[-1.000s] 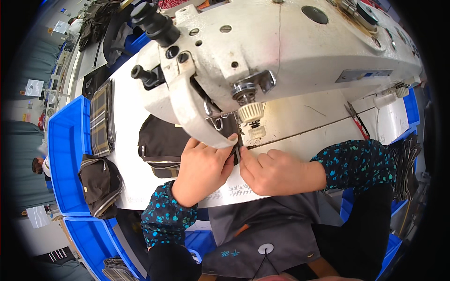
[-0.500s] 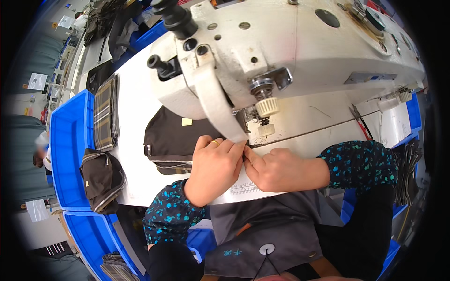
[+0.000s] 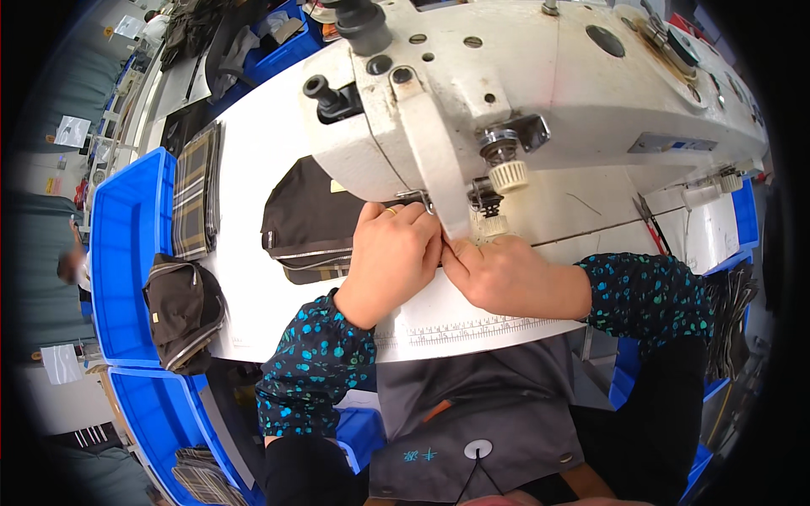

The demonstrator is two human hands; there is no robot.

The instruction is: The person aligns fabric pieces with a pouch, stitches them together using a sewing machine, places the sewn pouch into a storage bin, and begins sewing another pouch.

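A dark brown fabric pouch [image 3: 308, 211] with a zipper and a plaid lower part lies under the head of a white sewing machine [image 3: 540, 93]. My left hand [image 3: 395, 261] presses on the pouch's right end, fingers bent and close together, just in front of the needle area. Beside it, my right hand [image 3: 502, 274] has thumb and forefinger pinched at the same edge, its other fingers curled. The two hands nearly touch at the fingertips. They hide the cloth edge between them, and the machine's pale lever [image 3: 434, 160] hangs in front of the needle.
At the left stand blue bins [image 3: 126, 253], folded plaid cloth [image 3: 194, 194] and another brown pouch [image 3: 181, 312]. A ruler scale [image 3: 481, 331] runs along the white table's front edge. Slim red-handled tools [image 3: 651, 228] lie right of the machine. Dark cloth pieces [image 3: 730, 312] hang at far right.
Both hands and the pouch have moved away from the table's front edge, farther in toward the machine. More of the ruler scale shows. The whole view has shifted slightly.
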